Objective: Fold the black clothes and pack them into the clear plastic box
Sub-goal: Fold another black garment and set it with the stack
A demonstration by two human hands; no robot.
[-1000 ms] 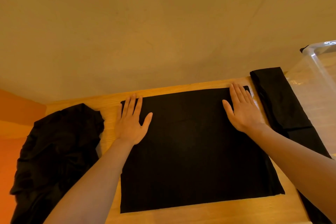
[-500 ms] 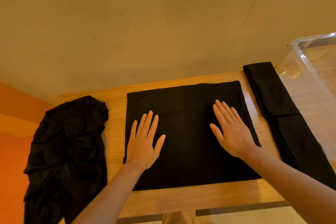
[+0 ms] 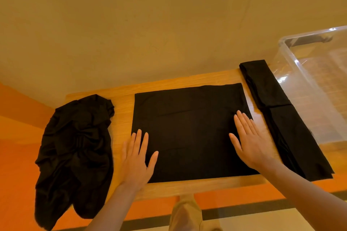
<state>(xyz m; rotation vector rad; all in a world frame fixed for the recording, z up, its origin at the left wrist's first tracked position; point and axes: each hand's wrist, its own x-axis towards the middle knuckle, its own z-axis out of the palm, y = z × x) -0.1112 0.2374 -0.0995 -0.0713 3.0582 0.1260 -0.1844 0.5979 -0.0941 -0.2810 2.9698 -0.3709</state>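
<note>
A flat, squarely folded black garment lies in the middle of the wooden table. My left hand rests flat on its near left edge, fingers straight. My right hand lies flat on its right edge, fingers straight too. A long, narrow folded black garment lies to the right, along the clear plastic box. A crumpled black garment hangs over the table's left end.
The clear plastic box stands at the table's right end, and no clothes show inside its visible part. A pale wall runs behind the table. An orange floor and a trouser leg show below the near edge.
Both hands have slid from the garment's far corners toward me and outward to its side edges. The camera has tilted, so the near table edge and floor show.
</note>
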